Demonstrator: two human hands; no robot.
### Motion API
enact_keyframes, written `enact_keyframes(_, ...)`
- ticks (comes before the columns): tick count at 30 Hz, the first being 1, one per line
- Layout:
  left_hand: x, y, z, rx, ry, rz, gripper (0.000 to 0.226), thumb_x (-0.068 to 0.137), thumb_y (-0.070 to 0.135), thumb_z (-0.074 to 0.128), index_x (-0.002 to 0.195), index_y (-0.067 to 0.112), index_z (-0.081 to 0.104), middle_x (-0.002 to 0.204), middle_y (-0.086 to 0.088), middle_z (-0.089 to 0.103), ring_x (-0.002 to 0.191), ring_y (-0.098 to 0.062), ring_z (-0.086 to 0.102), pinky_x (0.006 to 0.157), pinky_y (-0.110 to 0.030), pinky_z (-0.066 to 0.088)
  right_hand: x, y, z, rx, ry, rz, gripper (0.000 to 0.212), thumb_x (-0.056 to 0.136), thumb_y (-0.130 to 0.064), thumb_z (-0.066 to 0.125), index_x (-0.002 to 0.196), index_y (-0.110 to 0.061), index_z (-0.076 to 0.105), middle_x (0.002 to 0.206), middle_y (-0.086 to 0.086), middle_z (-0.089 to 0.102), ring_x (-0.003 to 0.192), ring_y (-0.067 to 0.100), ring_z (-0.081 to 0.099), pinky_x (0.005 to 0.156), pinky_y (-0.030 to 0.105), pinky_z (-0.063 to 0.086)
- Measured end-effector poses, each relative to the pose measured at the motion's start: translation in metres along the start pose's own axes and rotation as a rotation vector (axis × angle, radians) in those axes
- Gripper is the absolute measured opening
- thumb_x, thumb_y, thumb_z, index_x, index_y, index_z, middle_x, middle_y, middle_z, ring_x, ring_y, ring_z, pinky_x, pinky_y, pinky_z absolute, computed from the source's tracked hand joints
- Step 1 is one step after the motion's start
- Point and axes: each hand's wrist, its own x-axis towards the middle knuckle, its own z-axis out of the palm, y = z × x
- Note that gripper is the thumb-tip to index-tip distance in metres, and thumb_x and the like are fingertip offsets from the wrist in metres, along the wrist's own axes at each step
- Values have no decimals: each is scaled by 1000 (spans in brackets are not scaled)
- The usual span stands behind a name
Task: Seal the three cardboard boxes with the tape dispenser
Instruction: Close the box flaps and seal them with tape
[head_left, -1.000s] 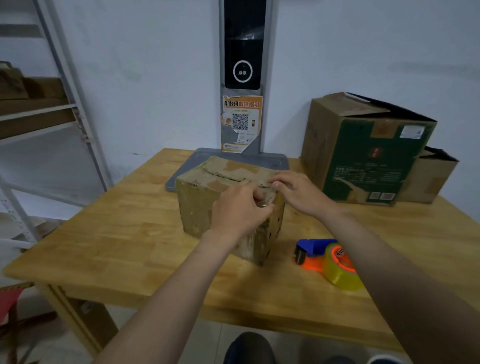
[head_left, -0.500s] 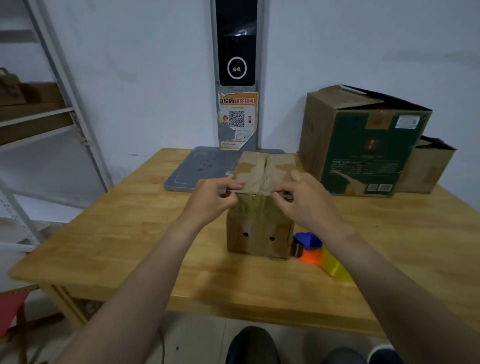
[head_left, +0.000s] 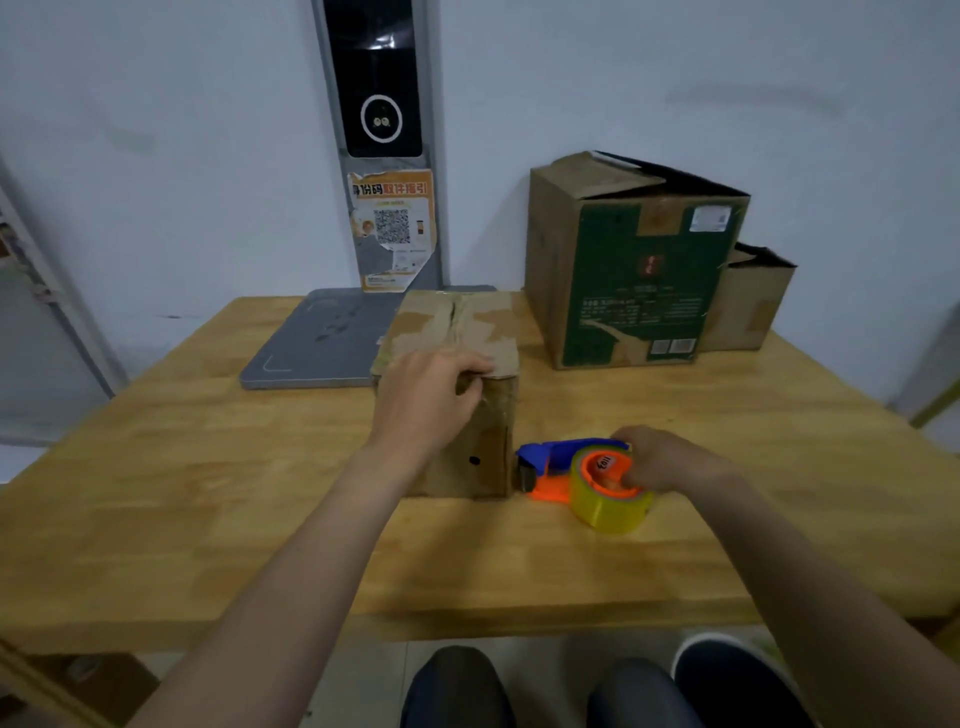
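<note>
Gripping the tape dispenser (head_left: 602, 488) is the step in hand. The dispenser lies on its side on the table (head_left: 208, 467), just right of the small box (head_left: 457, 327), with its blue handle and cutter end toward the box and its yellow roll toward the person. The right hand (head_left: 662, 460) is curled round the far side of the roll; how firm the hold is cannot be told. The left hand (head_left: 423, 400) rests on the near top edge of the small box, fingers bent over it, pressing the flaps down. The centre seam shows as a dark gap with no tape seen bridging it.

Recommended procedure:
- Shift the grip to the handle and raise the dispenser upright.
- Anchor the tape on the near face, below the edge.
- Draw along the seam in one pass while the left hand holds the flaps level.
- Keep fingers off the cutter.

The green box (head_left: 634, 280) and the brown box (head_left: 753, 306) partly behind it stand at the far right, flaps open and not yet sealed.
</note>
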Motion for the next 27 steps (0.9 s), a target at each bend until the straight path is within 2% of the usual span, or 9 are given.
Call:
enact_keyframes(4, 9, 10, 11, 14, 48, -24, 23, 95, 25, 68, 115, 33, 76, 117, 18, 73, 112, -6, 65, 98, -38, 53, 12, 8, 14, 100, 150, 14, 45, 93, -14, 60, 137, -24, 53, 129, 8, 59, 102, 26, 64, 78, 39, 61)
enact_keyframes(7, 13, 16, 15, 21, 36, -50, 23, 95, 24, 67, 114, 32, 77, 115, 18, 74, 111, -7, 66, 97, -38, 53, 14, 16, 14, 204, 234, 22, 38, 92, -14, 59, 128, -25, 60, 118, 9, 62, 87, 30, 68, 51, 42, 61)
enact_keyframes(12, 18, 20, 15, -10, -33, -110, 27, 93, 22, 67, 117, 33, 75, 113, 16, 74, 109, -7, 66, 94, -38, 55, -1, 30, -19, 298, 507, 17, 29, 91, -9, 60, 116, -23, 59, 99, 8, 66, 79, 29, 68, 61, 43, 61)
enact_keyframes(14, 21, 23, 13, -172, -76, -193, 36, 91, 20, 68, 124, 34, 70, 112, 20, 72, 107, -1, 65, 93, -31, 55, -10, 29, -36, 377, 615, 3, 37, 88, -3, 60, 117, -24, 52, 94, 6, 63, 76, 28, 65, 61, 43, 58)
enact_keyframes(17, 26, 34, 4, -496, -31, -325, 36, 92, 19, 68, 126, 31, 67, 103, 22, 73, 101, 7, 63, 77, -13, 48, -28, 19, -58, 471, 752, -114, 39, 90, -1, 61, 114, -25, 43, 96, 2, 59, 78, 22, 59, 64, 39, 53)
enact_keyframes(19, 30, 43, -7, -642, 14, -401, 23, 95, 22, 67, 117, 29, 70, 96, 17, 76, 97, 3, 67, 78, -18, 50, -40, 9, -71, 540, 826, -212, 40, 90, 0, 62, 114, -25, 42, 99, -1, 58, 82, 18, 58, 65, 37, 52)
enact_keyframes(22, 34, 53, -29, -884, -63, -543, 16, 99, 24, 63, 113, 23, 71, 92, 10, 79, 94, -14, 74, 81, -29, 55, -53, -9, -85, 576, 904, -321, 42, 87, 3, 60, 115, -23, 43, 101, -4, 56, 87, 17, 57, 68, 32, 46)
enact_keyframes(25, 32, 60, -50, -1036, -184, -654, 29, 101, 43, 57, 115, 22, 70, 99, 2, 79, 96, -25, 76, 81, -37, 49, -59, -25, -92, 583, 955, -406, 45, 83, 4, 60, 114, -24, 43, 105, -5, 55, 91, 15, 53, 76, 29, 41)
enact_keyframes(27, 30, 62, -63, -1093, -261, -688, 47, 100, 60, 48, 111, 21, 72, 100, 0, 79, 91, -24, 76, 81, -38, 47, -62, -35, -92, 575, 963, -449, 50, 82, 6, 60, 122, -22, 47, 111, -8, 54, 98, 9, 50, 82, 24, 40)
